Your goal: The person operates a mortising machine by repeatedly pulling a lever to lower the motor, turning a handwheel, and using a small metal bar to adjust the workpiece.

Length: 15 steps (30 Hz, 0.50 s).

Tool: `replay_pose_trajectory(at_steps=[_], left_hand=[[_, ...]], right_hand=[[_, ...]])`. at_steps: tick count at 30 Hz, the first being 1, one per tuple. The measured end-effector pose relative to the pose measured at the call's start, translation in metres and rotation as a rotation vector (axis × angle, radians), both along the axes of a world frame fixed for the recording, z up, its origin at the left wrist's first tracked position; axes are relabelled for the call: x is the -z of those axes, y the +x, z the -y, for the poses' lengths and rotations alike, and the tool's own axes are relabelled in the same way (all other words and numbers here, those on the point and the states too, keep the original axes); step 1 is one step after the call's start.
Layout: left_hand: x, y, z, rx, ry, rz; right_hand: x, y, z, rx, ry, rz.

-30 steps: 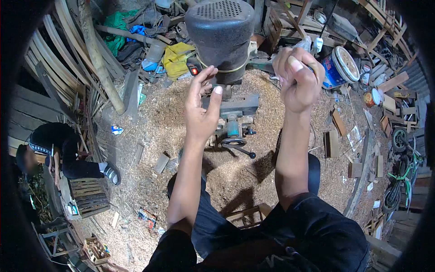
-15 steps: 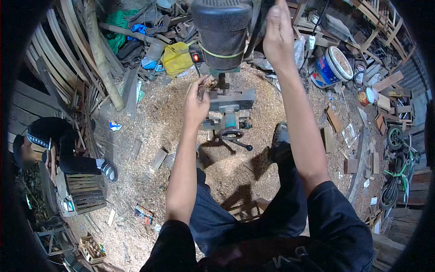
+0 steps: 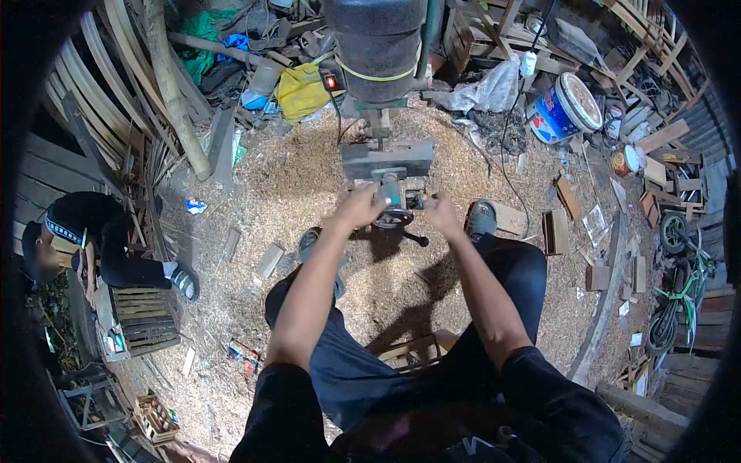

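A mortising or drilling machine stands before me, with a dark motor housing (image 3: 374, 58) above and a bit (image 3: 379, 137) pointing down. Below it is a grey metal vise (image 3: 386, 160) with a green body, a black handwheel (image 3: 394, 218) and a ball-ended lever (image 3: 419, 240). My left hand (image 3: 358, 207) is curled at the left side of the vise body, its thumb pointing toward the wheel. Opposite it, my right hand (image 3: 441, 214) has bent fingers at small dark fittings on the right side. What either hand grips is hidden or too small to make out.
Wood shavings (image 3: 293, 170) cover the floor. A lit red switch (image 3: 330, 82) sits left of the motor. At right are a paint bucket (image 3: 567, 108), wood blocks (image 3: 554, 231) and a small green bike (image 3: 679, 285). Another person (image 3: 85, 239) sits at left by a slatted crate (image 3: 147, 324).
Both hands have come down toward me to the vise; the right hand was raised beside the motor, the left near the bit. My right leg has shifted outward.
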State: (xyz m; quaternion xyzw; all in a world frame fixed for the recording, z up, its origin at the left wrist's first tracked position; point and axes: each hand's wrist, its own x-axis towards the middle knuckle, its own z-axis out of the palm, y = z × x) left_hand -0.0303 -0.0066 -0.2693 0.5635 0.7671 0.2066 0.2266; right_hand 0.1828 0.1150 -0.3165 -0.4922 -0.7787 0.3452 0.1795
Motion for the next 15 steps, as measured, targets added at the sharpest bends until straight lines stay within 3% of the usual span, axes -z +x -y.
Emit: replay_pose_trajectory(at_steps=[2,4,7,8,13,15], left_hand=[[0.030,0.012,0.009,0.035,-0.079,0.037],[0.059,0.029,0.022,-0.078,-0.049,0.064],[0.075,0.043,0.028,-0.238,0.043,0.101],[0.078,0.039,0.025,-0.200,0.018,0.062],[0.085,0.022,0.022,-0.102,0.007,-0.041],[0.088,0.024,0.025,-0.097,0.013,-0.054]], right_hand=[[0.029,-0.002,0.015,-0.136,0.036,-0.113],[0.057,-0.001,0.019,-0.322,0.071,-0.223],[0.032,-0.003,0.028,-0.322,-0.275,-0.318],[0.029,-0.004,0.031,-0.329,-0.145,-0.400],[0.038,-0.006,0.021,-0.350,-0.054,-0.247],[0.040,-0.007,0.027,-0.287,-0.071,-0.336]])
